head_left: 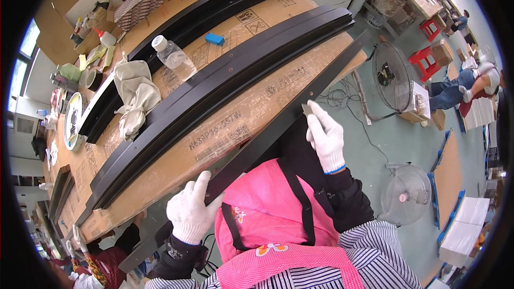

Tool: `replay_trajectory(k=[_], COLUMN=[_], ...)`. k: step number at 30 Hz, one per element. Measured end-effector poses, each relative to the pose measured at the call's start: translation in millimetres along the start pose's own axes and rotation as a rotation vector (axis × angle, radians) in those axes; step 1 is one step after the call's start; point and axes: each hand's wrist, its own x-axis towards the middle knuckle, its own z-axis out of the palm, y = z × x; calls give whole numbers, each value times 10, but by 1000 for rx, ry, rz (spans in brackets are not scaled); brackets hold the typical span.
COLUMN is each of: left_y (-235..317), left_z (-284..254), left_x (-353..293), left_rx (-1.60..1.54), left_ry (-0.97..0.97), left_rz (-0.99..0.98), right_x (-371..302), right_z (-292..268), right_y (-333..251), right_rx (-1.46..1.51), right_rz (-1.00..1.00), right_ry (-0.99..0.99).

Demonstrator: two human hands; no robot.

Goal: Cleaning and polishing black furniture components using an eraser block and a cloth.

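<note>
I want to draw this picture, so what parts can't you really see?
Head view only:
- The small tool in the right hand: the glove hides most of it.
- The long black strip: its lower end passes behind the left hand and runs off blurred.
- The things beside the water bottle, far up the table: too small and bent by the lens.

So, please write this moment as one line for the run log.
left hand: grips long black metal strip at lower part | right hand: presses small grey tool on strip edge | strip: slanted beside cardboard-covered table
</note>
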Motion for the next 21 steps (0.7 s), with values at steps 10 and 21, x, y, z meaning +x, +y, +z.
replay_trajectory(k=[10,21], left_y=[356,421], left_z=[-51,-7], left_x=[12,37], left_rx=[-80,-66], left_ry=[-68,-70], left_rz=[-53,-41], right_x=[-692,-495], right_z=[406,376], right_y=[-126,-6], right_rx=[-473,-352], right_rz=[-603,-477], right_ry=[-350,-99])
